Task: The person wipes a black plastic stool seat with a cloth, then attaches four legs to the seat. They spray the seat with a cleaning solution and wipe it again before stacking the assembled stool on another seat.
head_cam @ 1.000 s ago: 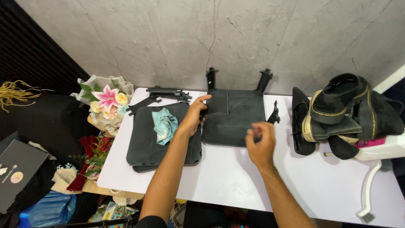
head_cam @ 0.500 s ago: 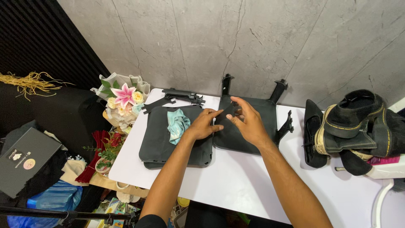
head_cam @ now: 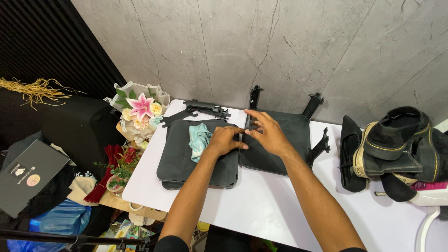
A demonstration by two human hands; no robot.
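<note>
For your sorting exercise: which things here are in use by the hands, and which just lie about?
In use:
left hand
right hand
left black panel
right black panel

Lying about:
teal cloth
flower bouquet
black shoes
black brackets

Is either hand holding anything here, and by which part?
Nothing is gripped: left hand rests on the left flat black panel, right hand on the right black panel.
</note>
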